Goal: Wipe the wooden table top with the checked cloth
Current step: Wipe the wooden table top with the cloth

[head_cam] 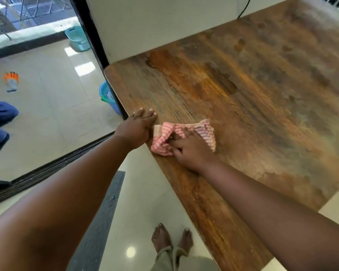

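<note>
While the pink-and-white checked cloth (184, 135) is pressed bunched under the right hand (190, 151), fingers clenched into it, near the brown wooden desk (252, 90) edge, the left hand (139, 128) is laid flat and released beside the cloth, probably for bracing.

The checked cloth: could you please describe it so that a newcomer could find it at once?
Start at the wooden table top and go to its near-left edge. There the right hand presses down a crumpled checked cloth, beside the flat left hand. Its pink and white check is the only fabric on the wood.
</note>
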Demonstrator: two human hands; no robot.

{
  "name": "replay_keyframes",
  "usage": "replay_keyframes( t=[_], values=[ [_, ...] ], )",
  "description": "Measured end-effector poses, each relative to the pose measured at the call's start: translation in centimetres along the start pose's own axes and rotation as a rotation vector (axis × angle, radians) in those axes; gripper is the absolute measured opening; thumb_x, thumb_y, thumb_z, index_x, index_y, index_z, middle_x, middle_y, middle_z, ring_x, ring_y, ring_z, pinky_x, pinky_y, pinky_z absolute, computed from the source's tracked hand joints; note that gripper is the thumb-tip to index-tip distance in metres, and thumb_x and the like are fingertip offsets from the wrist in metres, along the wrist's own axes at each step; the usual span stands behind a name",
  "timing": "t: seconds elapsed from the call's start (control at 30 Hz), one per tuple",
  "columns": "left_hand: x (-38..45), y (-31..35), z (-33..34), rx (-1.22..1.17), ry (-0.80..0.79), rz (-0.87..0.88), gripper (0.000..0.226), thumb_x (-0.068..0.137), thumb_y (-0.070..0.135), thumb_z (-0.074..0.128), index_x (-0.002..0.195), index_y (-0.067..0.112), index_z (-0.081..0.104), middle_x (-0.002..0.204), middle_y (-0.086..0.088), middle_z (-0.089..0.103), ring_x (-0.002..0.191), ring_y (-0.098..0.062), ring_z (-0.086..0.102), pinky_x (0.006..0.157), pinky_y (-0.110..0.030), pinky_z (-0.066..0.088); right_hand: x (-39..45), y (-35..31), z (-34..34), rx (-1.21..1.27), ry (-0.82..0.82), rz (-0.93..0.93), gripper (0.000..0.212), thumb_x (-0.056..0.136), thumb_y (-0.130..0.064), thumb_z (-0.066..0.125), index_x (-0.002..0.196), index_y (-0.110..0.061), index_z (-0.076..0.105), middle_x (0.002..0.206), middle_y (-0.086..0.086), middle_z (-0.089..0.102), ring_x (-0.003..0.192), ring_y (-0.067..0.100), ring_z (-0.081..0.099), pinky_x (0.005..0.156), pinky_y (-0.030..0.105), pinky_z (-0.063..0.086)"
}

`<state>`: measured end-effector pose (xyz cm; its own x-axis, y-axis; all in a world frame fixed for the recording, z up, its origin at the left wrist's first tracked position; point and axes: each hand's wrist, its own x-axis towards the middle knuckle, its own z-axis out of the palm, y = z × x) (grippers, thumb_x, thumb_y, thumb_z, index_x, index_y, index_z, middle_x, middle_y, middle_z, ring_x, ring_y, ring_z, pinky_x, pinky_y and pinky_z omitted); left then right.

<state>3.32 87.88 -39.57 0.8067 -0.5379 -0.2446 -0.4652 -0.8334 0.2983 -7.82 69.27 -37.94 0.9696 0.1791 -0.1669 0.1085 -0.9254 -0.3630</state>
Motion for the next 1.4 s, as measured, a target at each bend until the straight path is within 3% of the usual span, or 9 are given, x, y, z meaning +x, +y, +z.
replay_keyframes(
  t=[0.13, 0.37, 0.53, 0.67, 0.8, 0.97, 1.1, 1.23, 1.4],
  values=[
    [-0.2, 0.1, 0.0, -0.003, 0.01, 0.002, 0.05, 0.102, 0.037, 0.032, 0.151, 0.035, 0.022, 0.16, 0.012, 0.015, 0.148, -0.02, 0.007, 0.114, -0.048, 0.023, -2.8, -1.8, 1.3, 0.009, -0.044, -0.123, 0.034, 0.095, -0.034, 0.044, 0.124, -0.03, 0.06, 0.143, -0.004, 0.047, 0.141, 0.03, 0.025, 0.114, 0.043, 0.012],
    [-0.4, 0.7, -0.4, -0.001, -0.03, -0.036, 0.05, 0.102, 0.042, 0.031, 0.15, 0.039, 0.018, 0.16, 0.013, 0.012, 0.149, -0.019, 0.004, 0.115, -0.049, 0.023, -8.8, 1.4, 0.4, -0.075, -0.158, -0.209, 0.037, 0.091, -0.035, 0.044, 0.124, -0.029, 0.059, 0.142, -0.007, 0.048, 0.136, 0.03, 0.035, 0.111, 0.051, 0.026],
    [-0.6, 1.3, -0.6, 0.007, -0.05, -0.067, 0.051, 0.101, 0.046, 0.025, 0.151, 0.037, 0.019, 0.16, 0.012, 0.013, 0.149, -0.019, 0.003, 0.116, -0.049, 0.023, -7.2, 3.0, -0.5, -0.029, -0.088, -0.095, 0.033, 0.092, -0.035, 0.046, 0.119, -0.027, 0.063, 0.134, -0.005, 0.056, 0.132, 0.028, 0.041, 0.11, 0.043, 0.028],
    [-0.6, 1.7, -0.9, 0.007, -0.056, -0.065, 0.05, 0.102, 0.041, 0.025, 0.151, 0.033, 0.02, 0.16, 0.011, 0.013, 0.149, -0.019, 0.003, 0.118, -0.047, 0.02, -2.4, 0.6, -0.1, -0.012, 0.027, 0.01, 0.033, 0.096, -0.039, 0.041, 0.119, -0.029, 0.063, 0.144, -0.008, 0.045, 0.137, 0.032, 0.031, 0.113, 0.042, 0.02],
    [-0.6, 2.1, -1.2, 0.033, -0.072, -0.079, 0.05, 0.102, 0.04, 0.027, 0.152, 0.032, 0.02, 0.16, 0.01, 0.012, 0.149, -0.019, 0.003, 0.116, -0.048, 0.023, -1.6, -1.9, 1.2, -0.001, -0.007, -0.086, 0.033, 0.094, -0.033, 0.043, 0.119, -0.03, 0.064, 0.14, -0.003, 0.05, 0.137, 0.035, 0.03, 0.112, 0.045, 0.019],
    [-0.5, 2.5, -1.9, 0.05, -0.122, -0.102, 0.049, 0.103, 0.037, 0.025, 0.152, 0.034, 0.018, 0.161, 0.011, 0.011, 0.149, -0.019, 0.003, 0.115, -0.048, 0.024, -5.3, 1.4, 0.6, -0.034, -0.098, -0.211, 0.035, 0.094, -0.036, 0.043, 0.125, -0.03, 0.059, 0.142, -0.008, 0.048, 0.137, 0.029, 0.033, 0.113, 0.042, 0.021],
    [-0.3, 2.6, -2.3, 0.079, -0.138, -0.099, 0.049, 0.103, 0.038, 0.026, 0.151, 0.035, 0.019, 0.16, 0.01, 0.013, 0.149, -0.021, 0.006, 0.114, -0.048, 0.026, -3.7, 4.3, -1.4, -0.022, -0.036, -0.064, 0.034, 0.091, -0.035, 0.042, 0.113, -0.027, 0.068, 0.134, -0.003, 0.056, 0.131, 0.028, 0.042, 0.111, 0.038, 0.025],
    [0.2, 1.8, -2.3, 0.178, -0.08, 0.018, 0.051, 0.103, 0.043, 0.024, 0.151, 0.029, 0.023, 0.16, 0.005, 0.019, 0.148, -0.023, 0.012, 0.117, -0.042, 0.016, 1.4, 3.2, -1.7, -0.017, 0.004, 0.051, 0.037, 0.097, -0.037, 0.039, 0.131, -0.031, 0.054, 0.147, -0.007, 0.041, 0.139, 0.025, 0.028, 0.115, 0.039, 0.016],
    [2.1, 0.0, -1.9, 0.237, -0.034, 0.158, 0.055, 0.103, 0.043, 0.024, 0.153, 0.024, 0.013, 0.161, 0.003, 0.01, 0.149, -0.022, 0.003, 0.119, -0.038, 0.003, 2.3, 0.0, -0.5, 0.023, 0.023, 0.066, 0.035, 0.098, -0.034, 0.039, 0.128, -0.031, 0.057, 0.146, -0.007, 0.042, 0.139, 0.03, 0.027, 0.115, 0.043, 0.012]
  ],
)
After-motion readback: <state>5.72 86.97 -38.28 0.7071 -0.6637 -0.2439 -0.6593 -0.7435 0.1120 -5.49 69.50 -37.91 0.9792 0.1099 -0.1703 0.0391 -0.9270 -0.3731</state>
